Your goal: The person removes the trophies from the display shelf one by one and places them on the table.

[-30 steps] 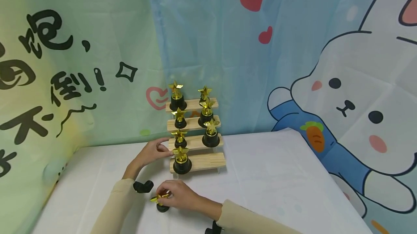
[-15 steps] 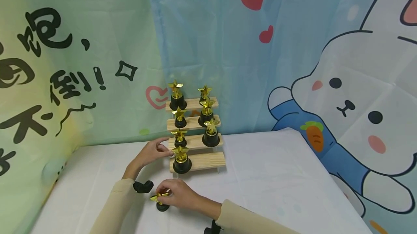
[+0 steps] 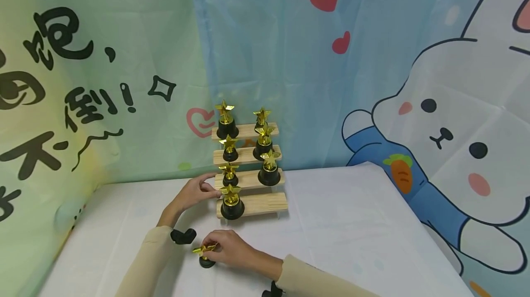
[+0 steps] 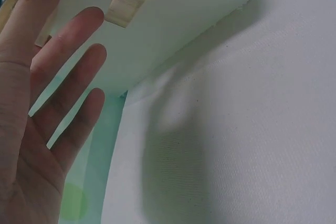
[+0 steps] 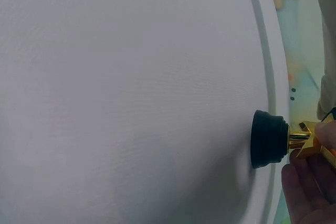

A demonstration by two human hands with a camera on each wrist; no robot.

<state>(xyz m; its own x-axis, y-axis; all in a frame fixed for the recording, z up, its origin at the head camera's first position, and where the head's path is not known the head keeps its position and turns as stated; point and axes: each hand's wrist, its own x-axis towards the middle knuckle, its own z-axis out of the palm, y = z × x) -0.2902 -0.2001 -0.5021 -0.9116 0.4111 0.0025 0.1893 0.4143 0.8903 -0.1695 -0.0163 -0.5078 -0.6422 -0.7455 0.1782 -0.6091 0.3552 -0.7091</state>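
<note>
A four-tier wooden display rack (image 3: 267,204) holds small star trophies, each with a gold star on a black base. Two stand on each of the upper three tiers; a single trophy (image 3: 232,208) is at the left of the lowest. At the rack's left side is my left hand (image 3: 192,194), its fingertips right by the lower tiers. The left wrist view shows its fingers (image 4: 73,95) fairly straight and spread. In front of the rack, my right hand (image 3: 231,247) pinches another trophy (image 5: 269,140) by its gold star, the black base down close over the white tabletop.
White cloth covers the table (image 3: 331,223). Behind it hangs a printed backdrop (image 3: 281,58) with a rabbit, hearts and black lettering. A black wrist piece (image 3: 183,237) juts from the left wrist, and another (image 3: 272,290) shows below the right sleeve.
Both hands keep their places at the rack and on the trophy. Only the head view has shifted slightly.
</note>
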